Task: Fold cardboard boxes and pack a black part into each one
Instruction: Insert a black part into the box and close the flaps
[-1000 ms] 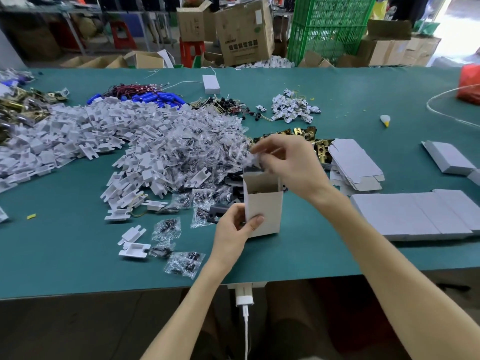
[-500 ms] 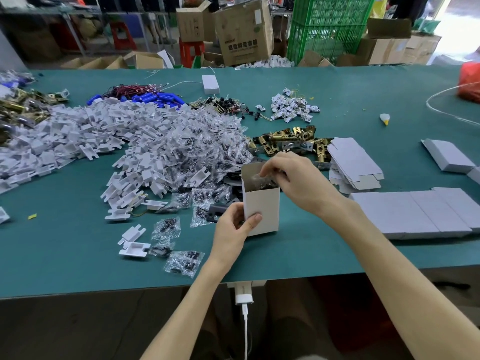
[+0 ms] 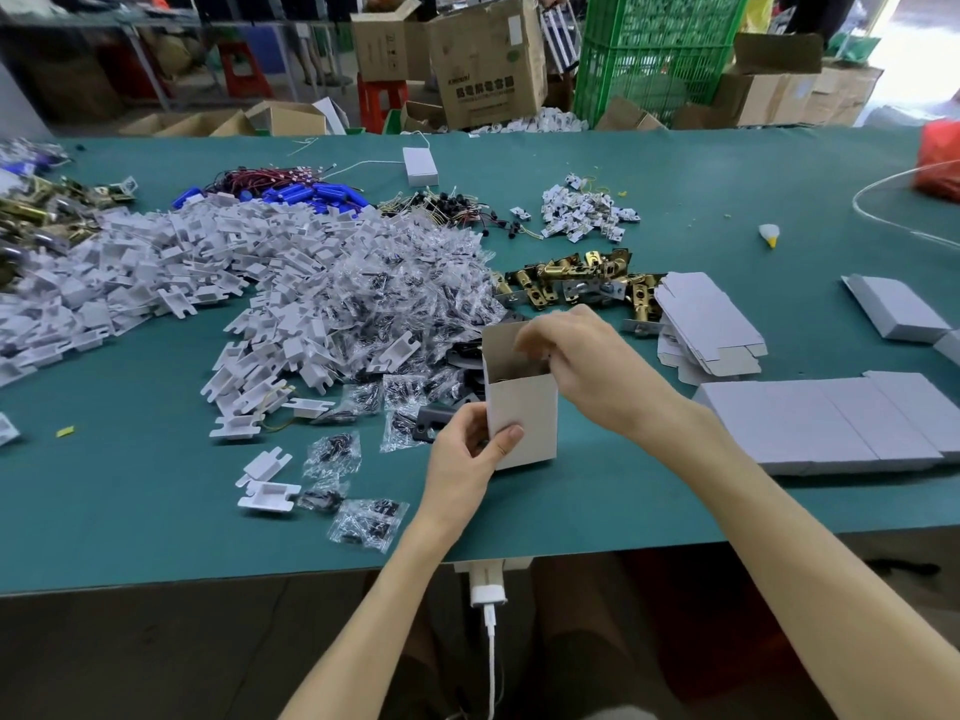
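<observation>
A small white cardboard box [image 3: 524, 413] stands upright on the green table [image 3: 156, 511] near its front edge, its top open. My left hand [image 3: 467, 454] grips the box's lower left corner, thumb on the front face. My right hand [image 3: 582, 361] is at the open top with its fingertips curled down inside; whether they hold anything is hidden. Something dark shows inside the box. A black part [image 3: 434, 420] lies on the table just left of the box.
A big heap of clear bags with dark parts [image 3: 395, 304] and white plastic pieces [image 3: 156, 272] fills the left. Brass latches [image 3: 576, 278] lie behind the box. Flat box blanks [image 3: 706, 324] and a row of closed white boxes [image 3: 821, 423] sit right.
My right hand came down from above the box with a clear bag and pushed its fingers into the open top. The left hand and box stayed in place.
</observation>
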The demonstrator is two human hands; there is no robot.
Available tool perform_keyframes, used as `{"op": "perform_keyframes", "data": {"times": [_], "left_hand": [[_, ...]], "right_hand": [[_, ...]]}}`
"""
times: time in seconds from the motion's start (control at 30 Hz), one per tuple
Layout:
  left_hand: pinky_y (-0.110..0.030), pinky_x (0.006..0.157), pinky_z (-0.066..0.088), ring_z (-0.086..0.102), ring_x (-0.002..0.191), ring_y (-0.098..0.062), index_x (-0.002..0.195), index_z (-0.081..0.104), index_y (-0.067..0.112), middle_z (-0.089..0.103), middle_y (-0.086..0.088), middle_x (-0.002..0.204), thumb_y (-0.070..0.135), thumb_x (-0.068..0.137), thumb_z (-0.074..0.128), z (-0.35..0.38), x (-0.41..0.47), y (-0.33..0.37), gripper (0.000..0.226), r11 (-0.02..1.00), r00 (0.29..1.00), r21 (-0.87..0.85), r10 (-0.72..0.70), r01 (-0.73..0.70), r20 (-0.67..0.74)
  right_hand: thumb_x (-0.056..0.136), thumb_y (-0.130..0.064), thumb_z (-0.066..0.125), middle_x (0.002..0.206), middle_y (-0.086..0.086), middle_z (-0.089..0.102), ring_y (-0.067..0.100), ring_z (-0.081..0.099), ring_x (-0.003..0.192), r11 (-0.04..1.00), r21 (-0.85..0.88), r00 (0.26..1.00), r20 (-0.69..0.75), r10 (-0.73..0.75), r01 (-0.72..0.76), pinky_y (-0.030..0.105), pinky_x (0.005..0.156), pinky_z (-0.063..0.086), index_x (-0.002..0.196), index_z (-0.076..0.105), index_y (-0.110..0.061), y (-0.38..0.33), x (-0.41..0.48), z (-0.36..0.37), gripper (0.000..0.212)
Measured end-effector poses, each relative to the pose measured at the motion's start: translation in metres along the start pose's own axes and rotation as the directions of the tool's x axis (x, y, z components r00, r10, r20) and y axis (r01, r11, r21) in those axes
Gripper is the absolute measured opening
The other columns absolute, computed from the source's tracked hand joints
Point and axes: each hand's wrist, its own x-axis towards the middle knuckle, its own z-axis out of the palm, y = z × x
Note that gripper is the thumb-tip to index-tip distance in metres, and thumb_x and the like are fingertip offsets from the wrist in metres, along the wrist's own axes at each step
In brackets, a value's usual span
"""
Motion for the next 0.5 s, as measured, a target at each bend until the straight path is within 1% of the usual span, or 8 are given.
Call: {"op": "perform_keyframes", "data": {"times": [0.07, 0.13, 0.17, 0.23, 0.33, 0.4, 0.47, 0.5], "left_hand": [[-0.036, 0.089, 0.059, 0.073, 0.107, -0.018, 0.116, 0.066, 0.016, 0.077, 0.000, 0.112, 0.033, 0.088, 0.078, 0.000, 0.000, 0.001, 0.035, 1.000, 1.000, 0.004, 0.009, -0.009, 0.003], [-0.039, 0.094, 0.060, 0.072, 0.109, -0.015, 0.121, 0.065, 0.018, 0.076, 0.002, 0.115, 0.034, 0.091, 0.076, 0.001, -0.002, 0.002, 0.035, 1.000, 1.000, 0.006, 0.027, -0.027, -0.003], [-0.040, 0.095, 0.060, 0.071, 0.110, -0.014, 0.125, 0.064, 0.020, 0.075, 0.003, 0.118, 0.035, 0.094, 0.073, 0.002, -0.002, 0.003, 0.036, 0.999, 0.999, 0.013, 0.038, -0.038, -0.010], [-0.039, 0.095, 0.060, 0.070, 0.112, -0.012, 0.137, 0.059, 0.022, 0.073, 0.006, 0.123, 0.036, 0.100, 0.067, 0.004, -0.003, 0.004, 0.041, 0.998, 0.998, 0.029, 0.055, -0.054, -0.023], [-0.035, 0.093, 0.060, 0.069, 0.114, -0.014, 0.157, 0.043, 0.027, 0.069, 0.004, 0.130, 0.029, 0.105, 0.060, 0.005, -0.003, 0.006, 0.055, 0.995, 0.995, 0.017, 0.098, -0.098, -0.020], [-0.031, 0.090, 0.060, 0.069, 0.112, -0.014, 0.160, 0.032, 0.037, 0.068, 0.007, 0.125, 0.022, 0.106, 0.057, 0.007, -0.004, 0.008, 0.061, 0.990, 0.990, 0.009, 0.140, -0.140, -0.010], [-0.026, 0.086, 0.059, 0.068, 0.107, -0.010, 0.158, 0.028, 0.044, 0.067, 0.011, 0.121, 0.016, 0.107, 0.056, 0.008, -0.005, 0.009, 0.064, 0.981, 0.982, 0.021, 0.191, -0.191, 0.005], [-0.025, 0.086, 0.059, 0.068, 0.105, -0.009, 0.158, 0.028, 0.045, 0.067, 0.008, 0.122, 0.014, 0.107, 0.056, 0.009, -0.005, 0.009, 0.065, 0.977, 0.977, 0.031, 0.211, -0.211, 0.013]], "right_hand": [[0.100, 0.002, 0.045, 0.106, 0.000, 0.061, 0.017, 0.052, 0.105, 0.992, 0.127, 0.984, -0.176, 0.028, -0.005, 0.029, 0.091, 0.046, 0.111, 0.064, -0.012, 0.004, -0.005, 0.001, 0.027], [0.100, -0.003, 0.053, 0.108, 0.001, 0.057, 0.014, 0.056, 0.104, 0.975, 0.218, 0.964, -0.252, 0.090, -0.034, 0.022, 0.087, 0.047, 0.110, 0.062, -0.012, 0.011, -0.009, 0.007, 0.016], [0.100, -0.007, 0.057, 0.110, 0.002, 0.057, 0.013, 0.058, 0.103, 0.956, 0.287, 0.960, -0.243, 0.136, -0.062, 0.019, 0.085, 0.049, 0.110, 0.060, -0.013, 0.014, -0.011, 0.011, 0.012], [0.098, -0.013, 0.065, 0.114, 0.002, 0.060, 0.008, 0.063, 0.104, 0.898, 0.423, 0.964, -0.165, 0.209, -0.122, 0.013, 0.081, 0.050, 0.113, 0.057, -0.018, 0.019, -0.016, 0.021, 0.018], [0.097, -0.017, 0.069, 0.119, -0.002, 0.064, 0.001, 0.067, 0.100, 0.814, 0.560, 0.965, -0.094, 0.246, -0.153, 0.015, 0.079, 0.054, 0.124, 0.055, -0.026, 0.024, -0.026, 0.035, 0.032], [0.097, -0.015, 0.069, 0.121, -0.005, 0.063, 0.002, 0.067, 0.101, 0.789, 0.598, 0.958, -0.121, 0.259, -0.138, 0.018, 0.082, 0.055, 0.129, 0.055, -0.029, 0.024, -0.031, 0.042, 0.037], [0.096, -0.014, 0.069, 0.123, -0.005, 0.061, 0.003, 0.065, 0.105, 0.773, 0.622, 0.954, -0.141, 0.266, -0.124, 0.018, 0.082, 0.054, 0.129, 0.057, -0.031, 0.023, -0.034, 0.048, 0.039], [0.096, -0.014, 0.069, 0.124, -0.005, 0.060, 0.004, 0.063, 0.107, 0.759, 0.640, 0.951, -0.144, 0.273, -0.120, 0.018, 0.079, 0.054, 0.127, 0.058, -0.032, 0.022, -0.035, 0.050, 0.038]]}}
